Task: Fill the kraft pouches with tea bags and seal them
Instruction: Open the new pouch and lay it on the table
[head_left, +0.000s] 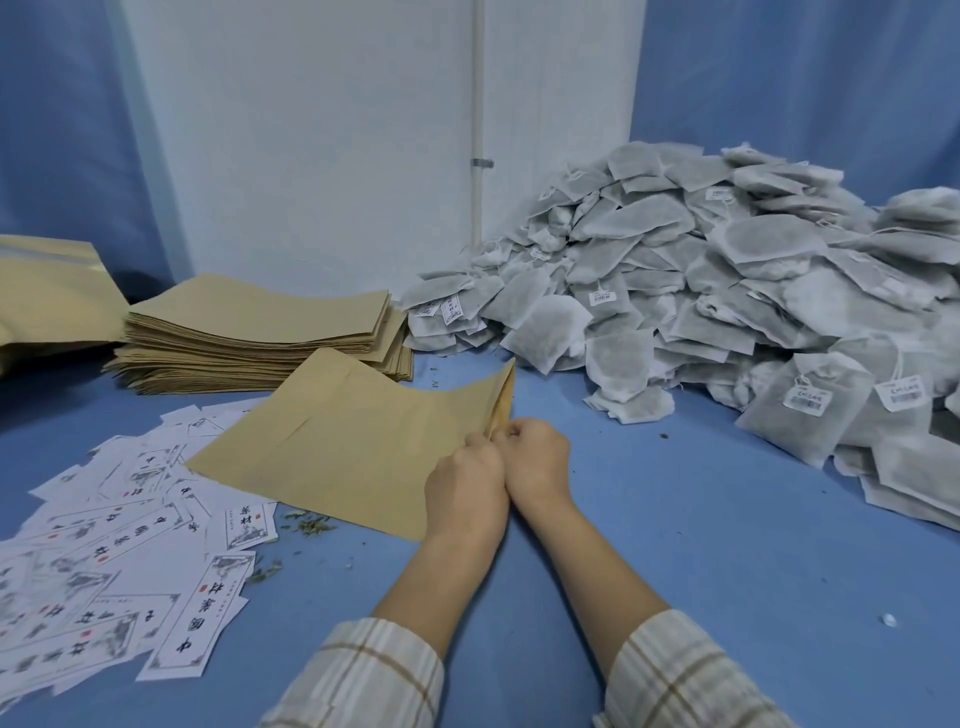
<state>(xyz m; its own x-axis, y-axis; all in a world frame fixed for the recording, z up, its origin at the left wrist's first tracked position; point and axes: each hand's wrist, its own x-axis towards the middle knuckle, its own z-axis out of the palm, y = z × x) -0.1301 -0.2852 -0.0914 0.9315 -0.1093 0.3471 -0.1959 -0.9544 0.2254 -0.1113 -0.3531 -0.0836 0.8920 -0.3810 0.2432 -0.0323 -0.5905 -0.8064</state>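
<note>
Head: pouch (337, 441) between pinching hands (501, 457).

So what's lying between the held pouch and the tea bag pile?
Bare blue tabletop with a few dark crumbs, between kraft pouch and tea bag pile, seen in the head view.

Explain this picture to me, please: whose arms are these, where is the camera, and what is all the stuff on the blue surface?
There is no machine here: a person wears a camera on the head, looking forward and down at their own two hands. The left hand and right hand both pinch the open edge of one kraft pouch, apparently spreading its mouth. On the blue table lie a stack of empty kraft pouches at the back left, a big heap of tea bags on the right, and scattered printed labels at the front left. A few loose tea crumbs lie near the labels.
</note>
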